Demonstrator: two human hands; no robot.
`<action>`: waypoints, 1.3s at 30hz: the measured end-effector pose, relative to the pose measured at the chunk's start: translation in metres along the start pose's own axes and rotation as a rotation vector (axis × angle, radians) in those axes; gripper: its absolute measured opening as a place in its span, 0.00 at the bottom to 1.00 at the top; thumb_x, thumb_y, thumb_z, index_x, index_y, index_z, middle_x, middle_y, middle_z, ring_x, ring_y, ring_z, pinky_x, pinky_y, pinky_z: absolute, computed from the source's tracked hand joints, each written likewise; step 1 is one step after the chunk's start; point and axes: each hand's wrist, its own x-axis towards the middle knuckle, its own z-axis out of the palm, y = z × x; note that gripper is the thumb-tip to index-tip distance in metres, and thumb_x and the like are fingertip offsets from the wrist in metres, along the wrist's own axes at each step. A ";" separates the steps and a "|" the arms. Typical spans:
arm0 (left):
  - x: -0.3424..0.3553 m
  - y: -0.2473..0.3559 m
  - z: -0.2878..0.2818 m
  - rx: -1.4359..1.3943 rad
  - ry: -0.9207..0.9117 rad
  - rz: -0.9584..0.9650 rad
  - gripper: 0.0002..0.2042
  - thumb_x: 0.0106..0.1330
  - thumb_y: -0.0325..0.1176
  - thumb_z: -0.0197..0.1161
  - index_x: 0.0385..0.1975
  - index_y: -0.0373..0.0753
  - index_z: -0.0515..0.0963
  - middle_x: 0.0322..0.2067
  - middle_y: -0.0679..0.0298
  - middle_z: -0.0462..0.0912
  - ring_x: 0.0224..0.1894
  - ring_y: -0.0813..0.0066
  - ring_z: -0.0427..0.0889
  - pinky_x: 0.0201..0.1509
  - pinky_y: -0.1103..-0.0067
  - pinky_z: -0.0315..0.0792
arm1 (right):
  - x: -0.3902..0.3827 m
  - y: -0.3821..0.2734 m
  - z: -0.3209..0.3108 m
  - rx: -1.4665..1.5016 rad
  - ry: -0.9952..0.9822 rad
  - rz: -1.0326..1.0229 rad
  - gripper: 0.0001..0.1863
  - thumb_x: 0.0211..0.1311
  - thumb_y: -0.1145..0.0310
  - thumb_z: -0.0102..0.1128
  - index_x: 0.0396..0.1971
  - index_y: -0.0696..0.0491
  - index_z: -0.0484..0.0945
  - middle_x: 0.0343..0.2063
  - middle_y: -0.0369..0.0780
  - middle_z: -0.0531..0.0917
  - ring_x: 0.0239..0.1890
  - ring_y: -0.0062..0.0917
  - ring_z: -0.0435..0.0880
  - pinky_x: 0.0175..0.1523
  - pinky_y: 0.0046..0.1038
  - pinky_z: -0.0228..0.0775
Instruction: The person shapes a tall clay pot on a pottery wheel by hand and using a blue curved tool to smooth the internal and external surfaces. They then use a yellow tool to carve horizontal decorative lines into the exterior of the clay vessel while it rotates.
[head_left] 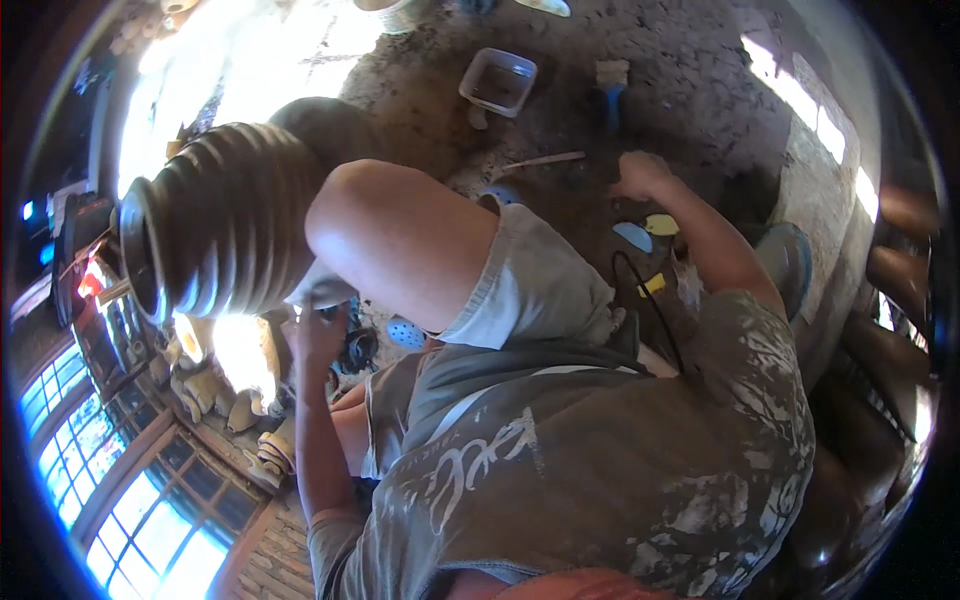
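Note:
A large, dark clay pot with a ribbed wall lies tilted beyond my raised knee, its round mouth facing left. My left hand is low beside the pot, next to a pale grey, cloth-like piece against its underside. Shadow hides most of its fingers. My right hand reaches forward to the clay-smeared ground, fingers curled down; whatever they hold is hidden. Near it are a blue-handled brush, a thin wooden stick, a light blue curved scraper and a yellow scraper.
A clear plastic tub stands ahead of me. Another yellow piece lies by a black cord near my hip. A rounded basin is right of my arm. Dark pots line the right; smaller vessels stand left, below windows.

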 end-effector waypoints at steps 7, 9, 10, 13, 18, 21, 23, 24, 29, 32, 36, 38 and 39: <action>-0.042 0.029 -0.016 -0.395 -0.140 0.357 0.31 0.60 0.48 0.72 0.60 0.36 0.76 0.57 0.46 0.79 0.58 0.46 0.79 0.61 0.60 0.73 | -0.031 -0.072 -0.166 0.176 0.760 -0.264 0.22 0.56 0.60 0.72 0.47 0.57 0.81 0.41 0.48 0.86 0.45 0.43 0.86 0.49 0.41 0.77; -0.062 0.048 -0.042 -0.294 0.303 0.642 0.29 0.59 0.48 0.73 0.56 0.34 0.78 0.55 0.47 0.81 0.59 0.49 0.79 0.63 0.62 0.73 | -0.072 -0.123 -0.215 0.293 1.096 -0.477 0.20 0.58 0.67 0.71 0.50 0.57 0.81 0.44 0.45 0.85 0.45 0.37 0.86 0.50 0.35 0.77; -0.072 0.060 -0.057 -0.284 0.562 0.775 0.30 0.59 0.49 0.73 0.56 0.33 0.78 0.55 0.48 0.81 0.59 0.48 0.79 0.66 0.60 0.70 | -0.097 -0.157 -0.230 0.326 1.235 -0.618 0.18 0.60 0.69 0.69 0.49 0.56 0.81 0.44 0.44 0.86 0.44 0.38 0.86 0.51 0.34 0.77; -0.106 0.076 -0.096 -0.423 0.916 0.975 0.37 0.66 0.62 0.61 0.61 0.33 0.73 0.61 0.49 0.77 0.69 0.51 0.71 0.73 0.54 0.57 | -0.152 -0.257 -0.227 -0.036 1.176 -1.091 0.14 0.52 0.69 0.68 0.41 0.55 0.83 0.41 0.44 0.85 0.44 0.39 0.84 0.50 0.38 0.76; -0.090 0.062 -0.047 -0.465 1.192 0.998 0.47 0.66 0.74 0.44 0.66 0.33 0.69 0.64 0.47 0.73 0.71 0.46 0.66 0.76 0.51 0.48 | -0.173 -0.378 -0.131 -0.172 0.384 -1.606 0.10 0.50 0.68 0.62 0.31 0.56 0.84 0.40 0.50 0.85 0.44 0.44 0.84 0.50 0.44 0.76; -0.069 -0.003 -0.016 -0.452 1.141 0.844 0.47 0.67 0.74 0.41 0.68 0.32 0.66 0.66 0.45 0.70 0.73 0.47 0.63 0.77 0.53 0.46 | -0.161 -0.411 -0.088 -0.154 0.030 -1.462 0.22 0.52 0.63 0.66 0.46 0.58 0.80 0.46 0.56 0.82 0.50 0.50 0.81 0.57 0.43 0.73; -0.083 -0.031 0.000 -0.558 1.130 0.554 0.45 0.70 0.71 0.40 0.70 0.31 0.61 0.69 0.47 0.67 0.74 0.51 0.60 0.78 0.57 0.47 | -0.177 -0.433 -0.044 0.155 0.055 -1.465 0.36 0.53 0.57 0.70 0.60 0.59 0.72 0.54 0.58 0.78 0.56 0.51 0.79 0.63 0.41 0.70; -0.085 -0.037 0.011 -0.668 1.169 0.406 0.44 0.72 0.68 0.40 0.71 0.32 0.59 0.69 0.49 0.66 0.74 0.52 0.61 0.77 0.58 0.48 | -0.183 -0.446 -0.038 0.277 -0.039 -1.474 0.42 0.54 0.54 0.70 0.65 0.59 0.66 0.57 0.57 0.76 0.59 0.48 0.78 0.65 0.40 0.68; -0.095 -0.039 0.016 -2.012 1.130 0.013 0.44 0.76 0.67 0.31 0.74 0.28 0.51 0.73 0.49 0.55 0.75 0.60 0.53 0.78 0.68 0.45 | -0.184 -0.522 -0.009 0.862 -0.412 -1.408 0.50 0.65 0.47 0.62 0.75 0.60 0.48 0.68 0.54 0.65 0.70 0.36 0.67 0.72 0.33 0.59; -0.110 -0.022 0.016 -2.211 0.909 -0.016 0.47 0.73 0.72 0.30 0.75 0.32 0.51 0.72 0.51 0.58 0.73 0.61 0.56 0.76 0.69 0.48 | -0.149 -0.557 0.002 1.063 -0.654 -1.252 0.46 0.72 0.46 0.52 0.75 0.63 0.46 0.70 0.54 0.63 0.72 0.37 0.62 0.73 0.32 0.55; -0.099 -0.057 0.059 -2.370 0.701 -0.092 0.49 0.70 0.75 0.30 0.76 0.35 0.51 0.71 0.54 0.61 0.73 0.61 0.59 0.76 0.69 0.51 | -0.168 -0.562 0.031 1.204 -0.598 -1.070 0.44 0.78 0.43 0.40 0.75 0.64 0.44 0.73 0.52 0.58 0.76 0.37 0.55 0.76 0.32 0.47; -0.086 -0.082 0.056 -2.394 0.789 -0.062 0.51 0.69 0.76 0.30 0.75 0.33 0.52 0.73 0.51 0.55 0.74 0.61 0.55 0.76 0.69 0.49 | -0.171 -0.566 0.048 1.112 -0.584 -1.119 0.45 0.77 0.41 0.37 0.76 0.63 0.43 0.76 0.52 0.51 0.79 0.37 0.46 0.79 0.33 0.38; -0.088 -0.090 0.058 -2.405 0.810 -0.020 0.52 0.67 0.78 0.31 0.75 0.33 0.52 0.73 0.49 0.55 0.73 0.59 0.56 0.75 0.67 0.51 | -0.171 -0.569 0.051 1.054 -0.620 -1.141 0.45 0.77 0.41 0.37 0.76 0.62 0.42 0.76 0.52 0.49 0.79 0.37 0.45 0.80 0.33 0.36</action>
